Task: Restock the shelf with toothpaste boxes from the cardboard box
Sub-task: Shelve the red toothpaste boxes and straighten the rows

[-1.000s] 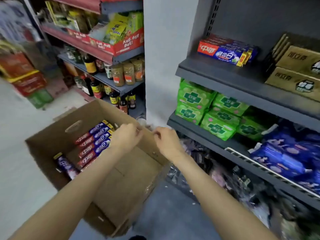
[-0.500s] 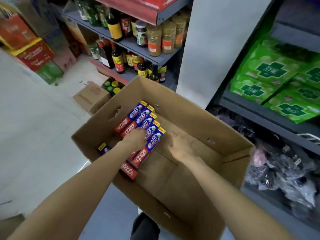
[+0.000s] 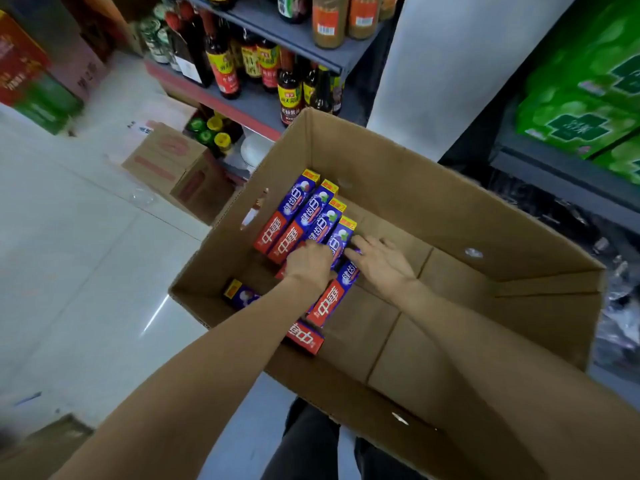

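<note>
Both hands reach down into the open cardboard box (image 3: 433, 209). The left hand (image 3: 309, 263) lies knuckles-up on the row of toothpaste boxes (image 3: 304, 216), its fingers curled under and hidden, so whether it really grips one I cannot tell. The right hand (image 3: 382, 263) sits just beside it, fingers fairly straight and relaxed, fingertips touching the side of the nearest toothpaste box; it grasps nothing. The row leans against the carton wall ahead of the left hand, red and purple faces up. The boxes under the left hand are partly covered by it, and the left forearm hides most of two more, a purple end (image 3: 239, 292) and a red end (image 3: 304, 337) showing either side of it. To the right of the right hand the carton floor is bare cardboard. Beyond the hands stand blurred sauce bottles (image 3: 221, 64) on a grey shelf (image 3: 294, 34), cut off at the top. Far right of the right hand, green packs (image 3: 581, 109) sit on another shelf. Left of the left hand a smaller carton (image 3: 166, 161) rests on the pale floor (image 3: 69, 254)
</note>
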`<state>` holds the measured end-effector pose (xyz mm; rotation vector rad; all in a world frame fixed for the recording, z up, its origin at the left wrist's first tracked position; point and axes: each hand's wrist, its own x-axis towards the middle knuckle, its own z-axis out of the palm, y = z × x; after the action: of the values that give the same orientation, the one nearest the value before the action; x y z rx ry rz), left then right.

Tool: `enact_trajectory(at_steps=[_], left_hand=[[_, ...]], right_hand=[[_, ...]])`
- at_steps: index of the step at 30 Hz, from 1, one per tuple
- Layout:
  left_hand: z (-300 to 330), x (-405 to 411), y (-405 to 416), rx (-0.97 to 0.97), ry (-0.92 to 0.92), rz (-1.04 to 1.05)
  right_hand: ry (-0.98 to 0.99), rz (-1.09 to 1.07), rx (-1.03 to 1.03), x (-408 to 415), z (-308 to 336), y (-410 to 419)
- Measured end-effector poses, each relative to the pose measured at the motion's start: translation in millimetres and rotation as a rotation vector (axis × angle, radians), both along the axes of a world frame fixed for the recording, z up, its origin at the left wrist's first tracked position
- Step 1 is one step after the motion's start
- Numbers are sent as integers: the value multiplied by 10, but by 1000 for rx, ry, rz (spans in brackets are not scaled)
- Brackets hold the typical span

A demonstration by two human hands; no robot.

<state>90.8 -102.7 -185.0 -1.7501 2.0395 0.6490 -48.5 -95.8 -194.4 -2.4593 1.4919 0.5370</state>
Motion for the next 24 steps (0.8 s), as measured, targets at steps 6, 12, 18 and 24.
enact_trajectory(at_steps=[6,12,18,24], left_hand=[[47,-5,-49,31,-22,-39],[336,55,6,-85,408,166],[928,-243,62,-362,459,182],[1656,-1021,240,-533,508,345]], right_hand=[[-7,-157,63,-209,67,33],[-38,-338,45,-594,431,120],[-213,-402,-75,-896,909,329],[-418,-451,-284,-1568,1487,481]])
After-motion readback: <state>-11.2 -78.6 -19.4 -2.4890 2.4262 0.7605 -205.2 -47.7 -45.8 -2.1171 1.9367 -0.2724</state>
